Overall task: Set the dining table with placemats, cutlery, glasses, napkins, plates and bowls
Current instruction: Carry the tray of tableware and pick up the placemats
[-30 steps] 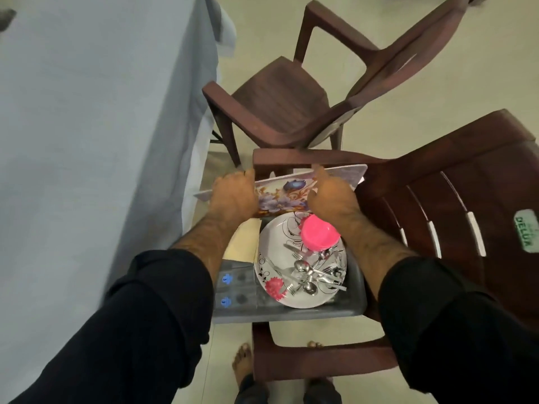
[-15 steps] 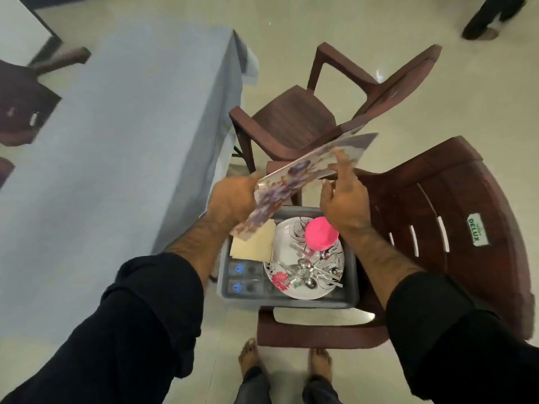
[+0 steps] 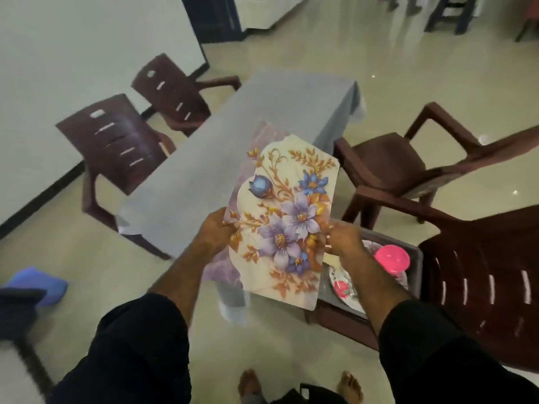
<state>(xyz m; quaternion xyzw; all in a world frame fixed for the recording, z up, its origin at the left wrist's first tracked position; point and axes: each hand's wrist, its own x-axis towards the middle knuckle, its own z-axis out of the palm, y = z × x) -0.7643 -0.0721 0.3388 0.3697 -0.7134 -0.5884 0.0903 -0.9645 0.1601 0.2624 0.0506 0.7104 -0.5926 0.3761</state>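
I hold floral placemats (image 3: 287, 217) up in front of me, their purple and blue flowers facing me. My left hand (image 3: 215, 233) grips their left edge and my right hand (image 3: 342, 239) pinches the right edge. A second mat's edge shows behind the front one. The dining table (image 3: 233, 158), covered in a grey cloth, lies beyond the mats. Behind my right forearm a grey bin (image 3: 415, 266) sits on a chair, holding a pink glass (image 3: 392, 259) and a patterned plate (image 3: 341, 287); the cutlery is hidden.
Brown plastic chairs stand around the table: two on the far left (image 3: 116, 141), one on the right (image 3: 408, 164), and the one under the bin (image 3: 481, 272). A blue cloth (image 3: 40, 284) lies at the left edge. My bare feet show below.
The placemats have come up out of the bin and turned flat to face me. My view has swung left and up, so the whole table shows.
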